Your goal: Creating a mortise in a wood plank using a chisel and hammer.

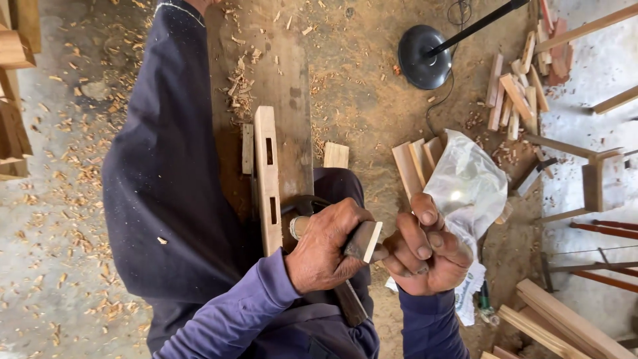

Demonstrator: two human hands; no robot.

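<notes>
Hands, left (325, 249) and right (425, 256), both grip small squared wooden block (364, 240).

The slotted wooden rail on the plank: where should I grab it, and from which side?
Probably grip the slotted rail across its narrow width at the bare stretch between its two slots, coming from above. It lies flat on the plank, and its near end is crowded by the left hand and a hammer, so mid-length is freest.
</notes>
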